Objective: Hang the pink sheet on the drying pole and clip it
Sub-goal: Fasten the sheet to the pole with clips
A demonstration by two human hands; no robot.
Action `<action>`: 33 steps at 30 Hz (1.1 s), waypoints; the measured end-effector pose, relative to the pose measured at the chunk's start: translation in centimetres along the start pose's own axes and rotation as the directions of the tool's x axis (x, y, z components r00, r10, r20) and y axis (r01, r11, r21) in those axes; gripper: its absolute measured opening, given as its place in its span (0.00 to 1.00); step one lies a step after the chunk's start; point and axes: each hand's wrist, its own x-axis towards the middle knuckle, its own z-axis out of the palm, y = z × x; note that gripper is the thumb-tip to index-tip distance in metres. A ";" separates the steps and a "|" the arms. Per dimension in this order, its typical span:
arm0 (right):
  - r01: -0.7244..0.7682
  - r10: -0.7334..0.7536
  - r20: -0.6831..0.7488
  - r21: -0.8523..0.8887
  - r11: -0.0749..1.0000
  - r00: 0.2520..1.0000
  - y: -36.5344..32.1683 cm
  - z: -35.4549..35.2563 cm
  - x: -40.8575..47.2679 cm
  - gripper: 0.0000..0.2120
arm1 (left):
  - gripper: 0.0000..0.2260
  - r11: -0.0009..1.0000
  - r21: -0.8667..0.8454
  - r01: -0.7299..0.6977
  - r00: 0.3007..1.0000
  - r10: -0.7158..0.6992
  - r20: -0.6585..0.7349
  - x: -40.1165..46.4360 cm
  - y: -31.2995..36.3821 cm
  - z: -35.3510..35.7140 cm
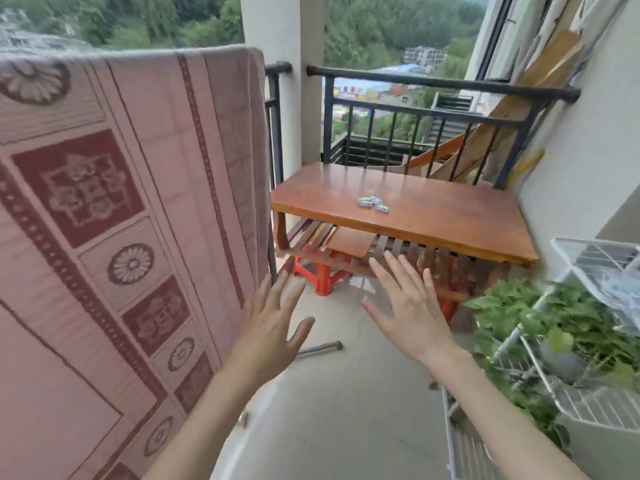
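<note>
The pink sheet (114, 202), patterned with dark red squares and flowers, hangs draped over a pole on the left; the pole itself is hidden under the fabric. A few silver metal clips (373, 204) lie together on the wooden table (450, 216). My left hand (268, 320) is spread open just right of the sheet's edge, apart from it or barely brushing it. My right hand (408, 303) is also spread open, held in the air in front of the table, holding nothing.
A black balcony railing (429, 83) runs behind the table beside a white pillar (284, 109). A red plastic stool (322, 275) stands under the table. A white wire rack (588, 407) with green plants fills the right. A grey foot bar (320, 349) lies on the floor.
</note>
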 end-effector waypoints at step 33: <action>-0.333 0.280 0.416 0.059 0.941 0.865 38.9 24.5 59.4 0.27 | 0.26 0.995 0.047 0.085 0.876 -0.097 0.473 68.9 -6.3 30.4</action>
